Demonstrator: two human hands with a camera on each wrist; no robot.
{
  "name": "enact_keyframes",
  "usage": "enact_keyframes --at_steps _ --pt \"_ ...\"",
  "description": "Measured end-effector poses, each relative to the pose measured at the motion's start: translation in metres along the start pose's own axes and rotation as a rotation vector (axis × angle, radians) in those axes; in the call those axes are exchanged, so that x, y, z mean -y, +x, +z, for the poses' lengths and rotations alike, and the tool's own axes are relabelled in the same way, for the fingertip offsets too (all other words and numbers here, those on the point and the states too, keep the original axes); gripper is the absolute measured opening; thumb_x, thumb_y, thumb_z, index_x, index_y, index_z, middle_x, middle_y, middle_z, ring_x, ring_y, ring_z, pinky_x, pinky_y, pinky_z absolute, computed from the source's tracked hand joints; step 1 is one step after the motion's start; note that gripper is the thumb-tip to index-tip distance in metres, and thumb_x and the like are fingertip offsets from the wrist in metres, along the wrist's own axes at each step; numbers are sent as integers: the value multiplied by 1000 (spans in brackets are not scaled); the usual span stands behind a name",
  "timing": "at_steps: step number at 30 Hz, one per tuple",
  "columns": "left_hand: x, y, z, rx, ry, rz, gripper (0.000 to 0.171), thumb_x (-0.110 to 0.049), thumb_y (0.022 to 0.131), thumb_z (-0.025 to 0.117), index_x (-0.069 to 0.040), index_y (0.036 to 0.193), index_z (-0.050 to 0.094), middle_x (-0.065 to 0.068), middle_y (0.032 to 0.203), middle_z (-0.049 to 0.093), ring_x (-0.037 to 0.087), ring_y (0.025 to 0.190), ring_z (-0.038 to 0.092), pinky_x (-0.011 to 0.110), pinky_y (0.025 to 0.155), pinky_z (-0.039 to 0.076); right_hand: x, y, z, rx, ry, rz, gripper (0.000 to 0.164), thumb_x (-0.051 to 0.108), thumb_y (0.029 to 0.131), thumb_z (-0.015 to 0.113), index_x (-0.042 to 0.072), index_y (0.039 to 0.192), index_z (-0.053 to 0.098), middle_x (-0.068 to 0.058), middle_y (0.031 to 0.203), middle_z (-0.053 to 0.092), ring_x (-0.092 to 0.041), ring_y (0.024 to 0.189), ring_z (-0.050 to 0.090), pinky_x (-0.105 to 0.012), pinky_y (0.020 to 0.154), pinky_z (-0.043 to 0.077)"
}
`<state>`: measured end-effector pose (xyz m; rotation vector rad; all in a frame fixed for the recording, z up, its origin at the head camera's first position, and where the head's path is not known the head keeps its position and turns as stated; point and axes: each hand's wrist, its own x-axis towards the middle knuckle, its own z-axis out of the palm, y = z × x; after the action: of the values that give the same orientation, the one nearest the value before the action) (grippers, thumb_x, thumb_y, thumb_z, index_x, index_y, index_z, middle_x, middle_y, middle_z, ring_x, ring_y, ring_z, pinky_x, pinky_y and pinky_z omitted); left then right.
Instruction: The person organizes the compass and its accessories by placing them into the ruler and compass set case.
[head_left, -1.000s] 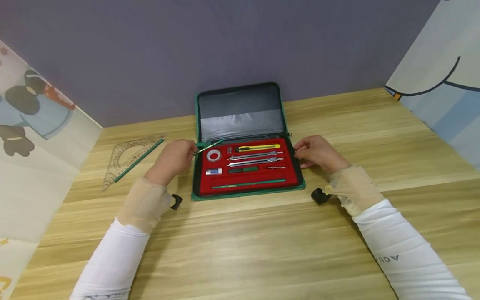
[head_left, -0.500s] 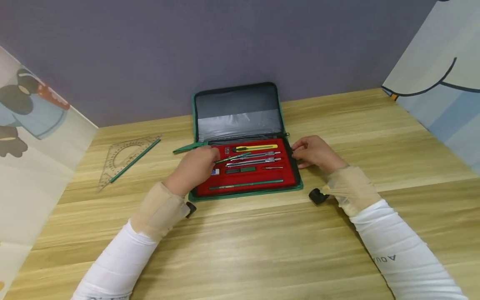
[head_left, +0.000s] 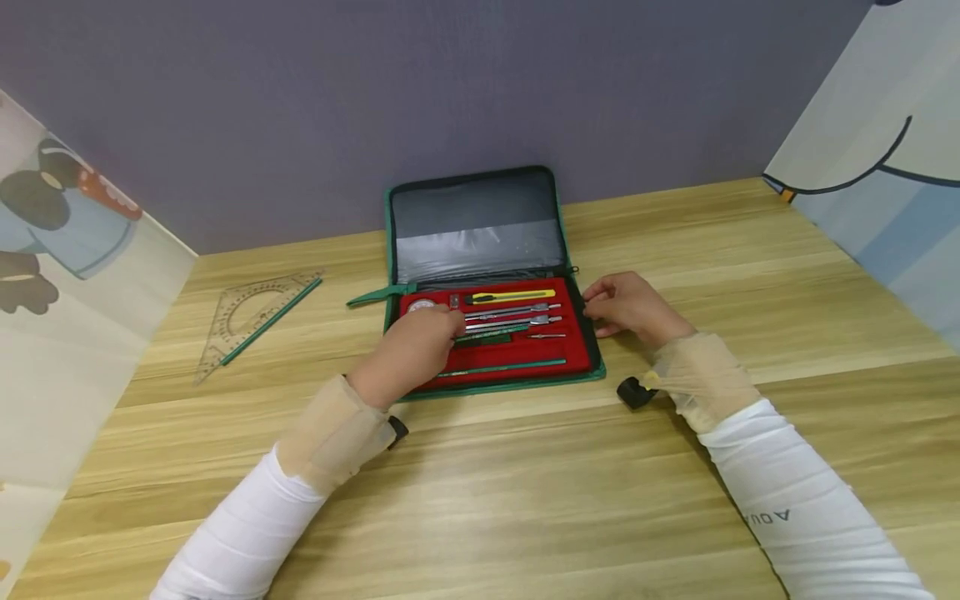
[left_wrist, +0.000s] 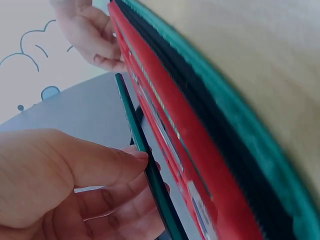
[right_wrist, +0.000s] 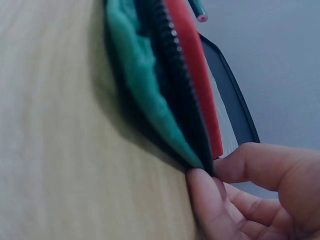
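My left hand (head_left: 420, 346) pinches a green pencil (left_wrist: 132, 115) between thumb and fingers, over the red insert of an open zip case (head_left: 480, 208). The pencil lies across the case's middle in the head view, overlapping a small green-and-black box. In the left wrist view it stands apart above the insert. A yellow utility knife (head_left: 517, 296), metal compasses (head_left: 540, 320) and another green pencil (head_left: 517, 366) sit in their slots. My left hand covers the eraser (left_wrist: 200, 210) in the head view. At the case's right side my right hand (head_left: 633, 304) pinches the zipped edge (right_wrist: 200, 145).
Left of the case, a clear set square (head_left: 231, 312) lies on the wooden table (head_left: 525, 500), a green pencil (head_left: 273, 320) along its edge. A green strap (head_left: 375, 295) sticks out at the case's left. A grey panel (head_left: 300, 125) stands behind; printed walls flank the table.
The left hand has carried its pencil rightward and down from the case's upper left corner to over its middle. The green strap now lies extended leftward. The right hand stays at the edge.
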<state>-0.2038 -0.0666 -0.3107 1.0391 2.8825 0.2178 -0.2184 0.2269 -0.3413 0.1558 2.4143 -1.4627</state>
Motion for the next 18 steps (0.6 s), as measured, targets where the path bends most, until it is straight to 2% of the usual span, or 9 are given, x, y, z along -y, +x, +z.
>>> enact_keyframes --at_steps 6,11,18 --pt "-11 0 5 54 2 -4 21 4 88 57 -5 102 68 9 100 67 23 90 64 34 75 54 -2 1 0 -2 2 3 34 1 89 56 -12 119 49 -12 96 54 -10 72 56 -26 62 56" --pt "-19 1 6 70 3 16 20 4 88 58 -6 102 67 9 99 68 23 89 63 33 77 53 -1 1 -1 -9 -2 -2 33 2 89 56 -11 118 49 -10 94 54 -9 72 56 -25 61 56" --pt "-27 2 8 77 -16 41 21 3 90 57 -6 106 67 8 105 68 20 94 63 31 80 53 0 0 0 -2 1 -1 33 1 89 56 -12 118 49 -9 93 53 -9 72 55 -25 61 56"
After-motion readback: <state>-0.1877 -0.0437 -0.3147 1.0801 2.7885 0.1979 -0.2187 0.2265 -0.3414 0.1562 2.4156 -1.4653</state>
